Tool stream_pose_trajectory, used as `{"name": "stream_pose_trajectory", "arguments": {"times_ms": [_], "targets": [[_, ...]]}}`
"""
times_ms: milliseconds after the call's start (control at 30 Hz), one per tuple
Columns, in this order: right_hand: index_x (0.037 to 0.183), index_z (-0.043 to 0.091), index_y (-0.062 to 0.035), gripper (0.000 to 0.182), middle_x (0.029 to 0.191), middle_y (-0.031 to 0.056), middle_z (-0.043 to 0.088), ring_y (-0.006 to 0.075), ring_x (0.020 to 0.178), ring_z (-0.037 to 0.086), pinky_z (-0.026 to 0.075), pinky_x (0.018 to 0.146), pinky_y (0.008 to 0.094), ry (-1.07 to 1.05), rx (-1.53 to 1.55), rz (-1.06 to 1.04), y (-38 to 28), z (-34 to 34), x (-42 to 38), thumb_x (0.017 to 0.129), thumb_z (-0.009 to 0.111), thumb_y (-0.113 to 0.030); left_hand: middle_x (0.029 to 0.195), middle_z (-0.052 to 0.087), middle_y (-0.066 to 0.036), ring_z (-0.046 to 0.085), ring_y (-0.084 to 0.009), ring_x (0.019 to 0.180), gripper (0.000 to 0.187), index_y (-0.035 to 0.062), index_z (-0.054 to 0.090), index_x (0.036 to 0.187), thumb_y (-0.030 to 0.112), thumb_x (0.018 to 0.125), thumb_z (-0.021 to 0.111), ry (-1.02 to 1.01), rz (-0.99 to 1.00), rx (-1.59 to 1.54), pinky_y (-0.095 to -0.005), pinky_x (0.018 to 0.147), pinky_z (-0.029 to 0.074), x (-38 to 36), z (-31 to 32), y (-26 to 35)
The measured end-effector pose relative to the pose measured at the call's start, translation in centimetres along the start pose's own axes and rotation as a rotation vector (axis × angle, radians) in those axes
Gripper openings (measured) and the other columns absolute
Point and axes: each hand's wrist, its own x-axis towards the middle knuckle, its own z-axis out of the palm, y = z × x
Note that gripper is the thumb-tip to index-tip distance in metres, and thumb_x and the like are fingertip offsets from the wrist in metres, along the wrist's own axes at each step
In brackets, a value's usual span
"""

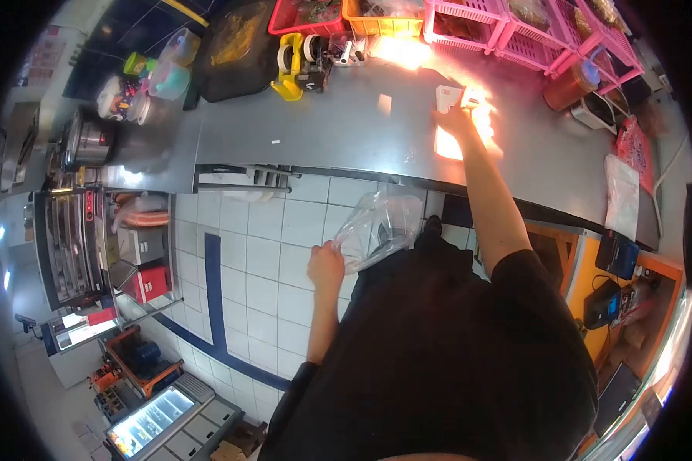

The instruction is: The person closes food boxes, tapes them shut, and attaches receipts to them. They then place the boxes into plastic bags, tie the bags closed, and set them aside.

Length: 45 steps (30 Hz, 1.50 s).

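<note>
My left hand (327, 266) is closed on the edge of a clear plastic bag (378, 227), which hangs over the tiled floor in front of my body. My right hand (456, 119) reaches out over the metal counter (338, 131), at a white paper or card (446, 97) in bright glare. The glare washes out its fingers, so whether they grip the card is unclear. A small pale square (384, 104) lies on the counter to the left of that hand.
Along the counter's back stand a yellow tape dispenser (288, 71), a red basket (307, 21), an orange basket (384, 24) and pink baskets (469, 24). A brown-filled container (567, 86) stands at the right. The counter's front edge runs below my right arm.
</note>
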Motion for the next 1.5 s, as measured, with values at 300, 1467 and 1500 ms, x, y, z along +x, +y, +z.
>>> {"name": "stream_pose_trajectory", "arguments": {"times_ms": [300,1467,1500], "targets": [[0.154,0.032,-0.0077,0.096,0.133,0.0188,0.058,0.0315,0.117,0.058,0.047,0.102,0.0415,-0.619,-0.003,-0.252,-5.0,-6.0,-9.6,0.070,0.077,-0.022,0.082,0.070,-0.021,0.069,-0.0267,0.074,0.036,0.0043,0.072,0.111,0.035,0.095,0.065,0.045,-0.262,-0.764,-0.0393,0.068,0.052,1.5,2.7,0.8],[0.135,0.045,-0.0142,0.049,0.120,0.0037,0.056,0.0224,0.110,0.059,0.053,0.091,0.0399,0.492,1.483,-0.032,-7.0,-3.5,-20.5,0.099,0.056,-0.047,0.085,0.065,-0.014,0.066,-0.0318,0.066,0.051,-0.0010,0.053,0.136,0.014,0.088,0.056,-0.102,0.946,-0.300,-0.0453,0.055,0.052,3.2,0.8,10.3],[0.135,0.045,-0.0150,0.049,0.120,0.0038,0.056,0.0209,0.110,0.058,0.052,0.091,0.0379,0.533,1.471,-0.019,-6.7,-3.7,-20.2,0.100,0.054,-0.048,0.086,0.066,-0.015,0.066,-0.0325,0.066,0.050,0.0009,0.054,0.137,0.015,0.088,0.056,-0.154,1.201,-0.381,-0.0460,0.055,0.052,2.2,-0.5,10.9]]}}
